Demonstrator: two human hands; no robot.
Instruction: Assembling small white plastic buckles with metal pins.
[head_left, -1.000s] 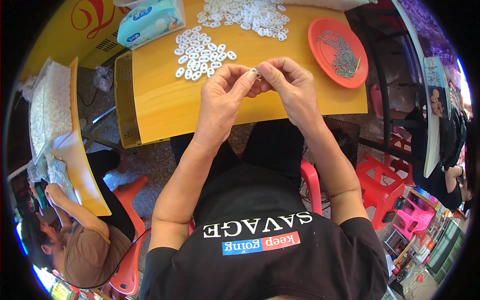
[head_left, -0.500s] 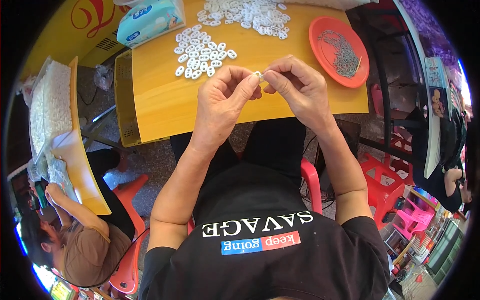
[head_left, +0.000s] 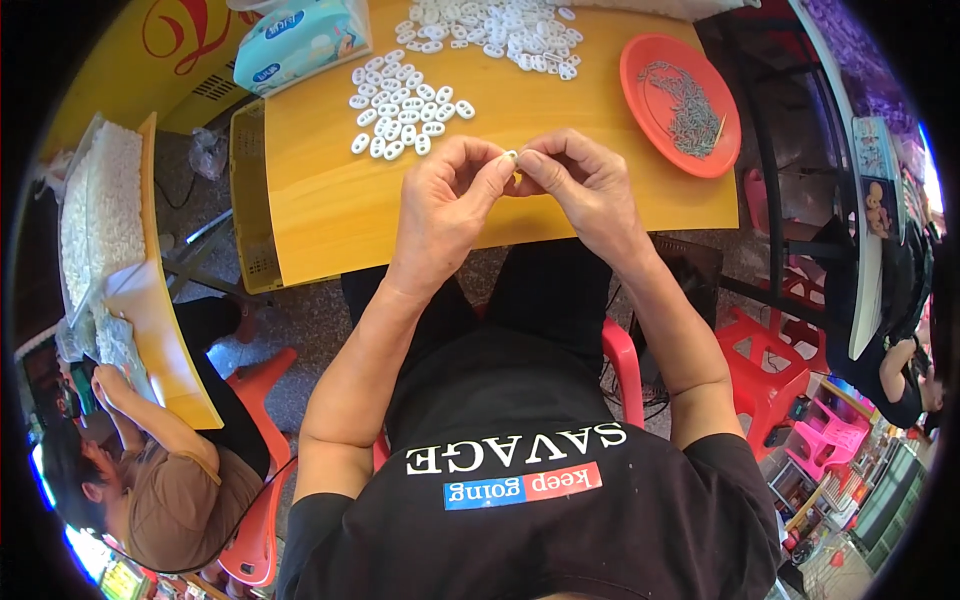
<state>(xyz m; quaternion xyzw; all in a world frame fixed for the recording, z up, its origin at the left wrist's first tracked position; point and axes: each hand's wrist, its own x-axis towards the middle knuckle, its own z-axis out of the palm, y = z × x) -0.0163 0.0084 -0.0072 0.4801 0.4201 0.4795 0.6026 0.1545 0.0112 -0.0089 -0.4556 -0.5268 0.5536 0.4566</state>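
at the yellow table [head_left: 330, 200]: landmark for all places below; wood-toned top, person in a black shirt seated at its near edge
side table [head_left: 180, 370]: apart from the table, off its left side
co-worker [head_left: 175, 500]: brown top, at the side table, left of the table
white heap [head_left: 520, 35]: many two-holed oval pieces, crowded and overlapping, at the table's far edge
red plate [head_left: 650, 120]: round, on the table's right part
tissue pack [head_left: 305, 45]: pale blue, at the table's far left corner
loose group [head_left: 411, 104]: white two-holed ovals spread mostly singly, on the table's left half; which of the two lots is finished cannot be told
left hand [head_left: 445, 200]: over the table's near part, thumb and forefinger pinching a small item
right hand [head_left: 585, 185]: over the table's near part, fingertips closed on that same item
small item [head_left: 512, 154]: pale, mostly hidden, between both hands above the table; judged one piece midway through handling, with many pieces apparently left
metal pins [head_left: 685, 110]: grey, a good supply in the plate on the table's right; whether one is in the fingers cannot be told
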